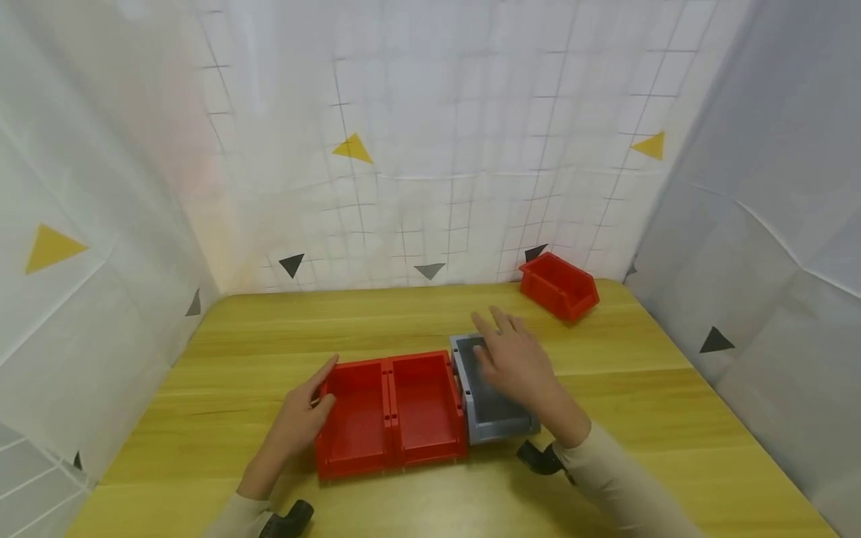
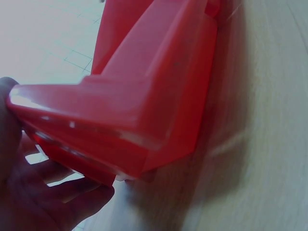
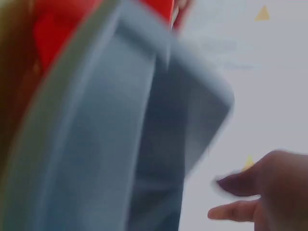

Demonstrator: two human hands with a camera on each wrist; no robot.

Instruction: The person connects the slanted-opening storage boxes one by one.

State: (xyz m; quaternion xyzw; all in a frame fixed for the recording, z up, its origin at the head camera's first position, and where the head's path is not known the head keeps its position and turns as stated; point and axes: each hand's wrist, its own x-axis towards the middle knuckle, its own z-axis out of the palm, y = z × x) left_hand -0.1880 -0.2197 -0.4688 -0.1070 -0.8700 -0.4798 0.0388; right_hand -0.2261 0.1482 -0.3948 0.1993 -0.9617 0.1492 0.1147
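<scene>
Two red plastic bins stand side by side, the left red bin [image 1: 355, 418] and the middle red bin [image 1: 425, 411]. A grey bin [image 1: 494, 407] sits at their right, close against the middle one. My left hand [image 1: 297, 420] holds the left red bin by its outer side, thumb at the rim; in the left wrist view curled fingers [image 2: 72, 202] show beside its red wall [image 2: 110, 106]. Over the grey bin hovers my right hand [image 1: 518, 366], fingers spread and holding nothing. The right wrist view shows that hand [image 3: 284, 187] apart from the grey wall [image 3: 96, 130].
Another red bin [image 1: 558, 288] lies at the table's back right, turned at an angle. White sheeting [image 1: 417, 97] with grid lines and triangles encloses the wooden table [image 1: 269, 329] at the back and sides.
</scene>
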